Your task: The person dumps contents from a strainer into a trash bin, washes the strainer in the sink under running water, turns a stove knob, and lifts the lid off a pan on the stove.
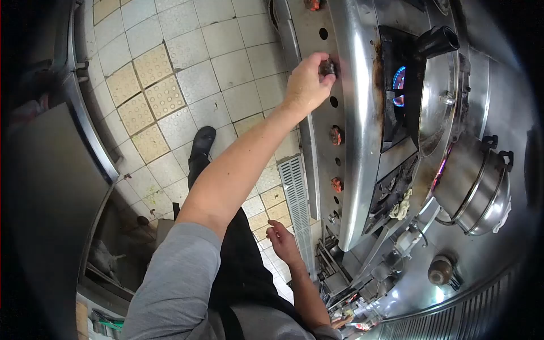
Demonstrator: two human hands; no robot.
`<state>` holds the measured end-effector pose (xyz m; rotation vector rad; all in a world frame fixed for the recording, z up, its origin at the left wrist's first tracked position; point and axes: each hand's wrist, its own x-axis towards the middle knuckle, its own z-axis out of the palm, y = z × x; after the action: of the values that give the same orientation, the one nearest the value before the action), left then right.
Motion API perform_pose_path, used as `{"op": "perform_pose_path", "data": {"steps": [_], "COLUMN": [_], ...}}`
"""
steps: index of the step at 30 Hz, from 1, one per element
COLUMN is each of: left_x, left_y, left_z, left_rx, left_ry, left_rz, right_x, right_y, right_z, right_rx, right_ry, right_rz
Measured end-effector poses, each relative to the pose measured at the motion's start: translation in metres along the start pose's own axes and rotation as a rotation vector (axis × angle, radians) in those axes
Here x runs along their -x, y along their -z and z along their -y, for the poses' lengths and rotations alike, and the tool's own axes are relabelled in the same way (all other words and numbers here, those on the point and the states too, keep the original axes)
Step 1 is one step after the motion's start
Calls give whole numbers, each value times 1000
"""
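My left hand (pixel 309 82) reaches across to the steel front of a gas stove (pixel 354 170). Its thumb and fingers are closed round a dark control knob (pixel 327 68), which they partly cover. My right hand (pixel 283 243) hangs low at my side, over the floor, with loosely bent fingers and nothing in it. A blue flame (pixel 399 86) burns on the burner beyond the knob. Over that burner stands a lidded pan (pixel 436 122) with a black handle (pixel 439 41) pointing toward the stove's front.
Other reddish knobs (pixel 336 136) line the stove front. A large steel pot (pixel 470 187) stands at the right, with a pinkish flame beside it. A crumpled cloth (pixel 401 207) lies near the burners. A floor grate (pixel 294 184) runs along the stove's foot; tiles (pixel 195 68) cover the floor.
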<state>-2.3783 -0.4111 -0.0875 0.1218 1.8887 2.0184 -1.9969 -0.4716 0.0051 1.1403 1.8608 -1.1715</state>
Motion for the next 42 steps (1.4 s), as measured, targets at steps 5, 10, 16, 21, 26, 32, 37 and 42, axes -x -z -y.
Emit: {"op": "perform_pose_path", "data": {"steps": [5, 10, 16, 21, 26, 32, 37, 42], "left_x": [0, -3, 1, -1, -3, -4, -5, -5], "left_y": [0, -1, 5, 5, 6, 4, 7, 7], "left_z": [2, 8, -1, 4, 2, 6, 6, 5], "left_rx": [-97, -71, -140, -177, -121, -114, -72, -55], "left_ry": [-65, -64, -96, -165, -92, -106, -114, -89], "left_rz": [-35, -50, -11, -23, -1, -3, 20, 36], "right_x": [-5, -9, -8, -9, -11, -14, -16, -17], "right_y": [-1, 0, -5, -11, -11, -8, -11, -14], "right_z": [-3, -4, -1, -2, 0, 4, -6, -7], "right_rx": [102, 10, 39, 13, 47, 35, 39, -2], "right_ry": [58, 0, -3, -4, 32, 26, 33, 24], "right_rz": [-13, -20, -19, 3, 3, 0, -11, -17]}}
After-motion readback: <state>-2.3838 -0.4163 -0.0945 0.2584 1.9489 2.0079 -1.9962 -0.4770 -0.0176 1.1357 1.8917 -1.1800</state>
